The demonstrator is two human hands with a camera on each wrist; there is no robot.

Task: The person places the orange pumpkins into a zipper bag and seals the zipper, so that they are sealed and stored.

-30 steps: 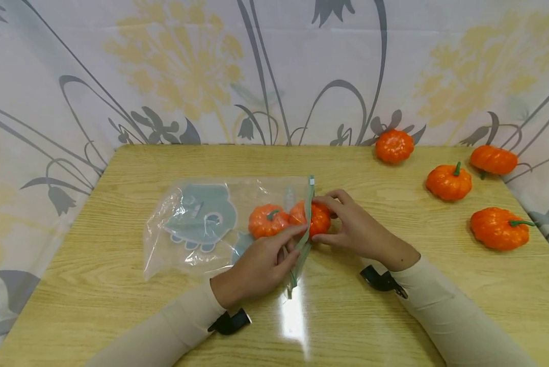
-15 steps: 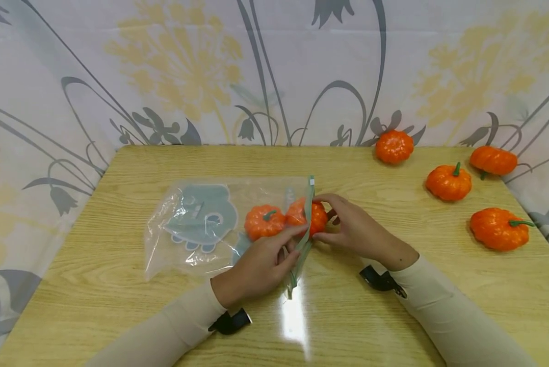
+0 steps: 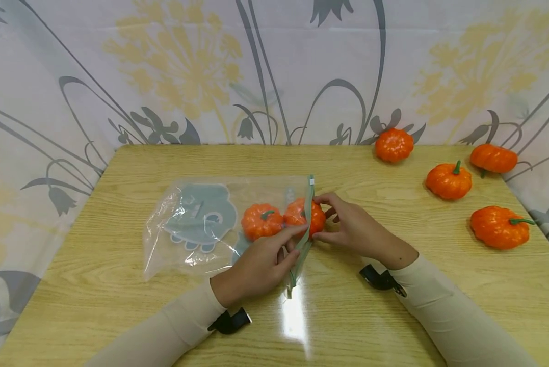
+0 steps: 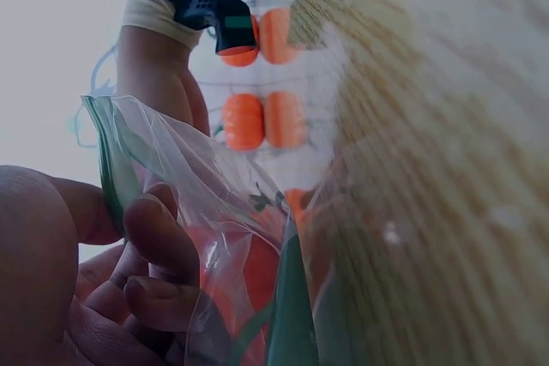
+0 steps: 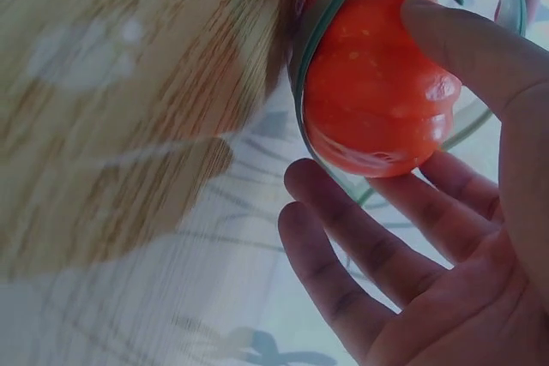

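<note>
A clear zip bag with a blue-green cartoon animal print lies flat, its green-edged mouth facing right. My left hand pinches the mouth's near edge, and the left wrist view shows thumb and fingers on the green zip strip. Inside the bag, near the mouth, sits an orange toy pumpkin with a green stem. A second toy pumpkin is partly through the mouth, touching or nearly touching the first. My right hand holds this second pumpkin from the right, thumb and fingers on its sides.
On the right of the wooden table lie several more toy pumpkins: one at the back edge, one at the far corner, one before it, and one nearer the right edge. A flower-patterned cloth hangs behind the table.
My right hand has pushed the second pumpkin left, further into the bag. The first pumpkin has shifted slightly left too. My left hand has stayed at the bag's mouth.
</note>
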